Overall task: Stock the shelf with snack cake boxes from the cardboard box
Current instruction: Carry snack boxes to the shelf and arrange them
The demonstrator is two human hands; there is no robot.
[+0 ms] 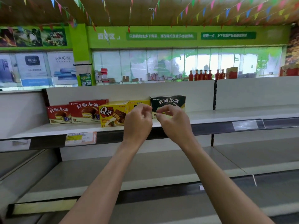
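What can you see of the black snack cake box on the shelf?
The black cardboard snack cake box stands upright on the white upper shelf, front facing out, rightmost in the row. It has large white Chinese lettering across the top, a small logo at its upper left and a pale cream patch at the right edge. A yellow box stands immediately to its left. The right hand hides its lower front; contact cannot be told.

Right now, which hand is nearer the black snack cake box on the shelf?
Right. The right hand hangs in front of the black snack cake box, overlapping its lower face; the left hand is off to its left, before the yellow boxes.
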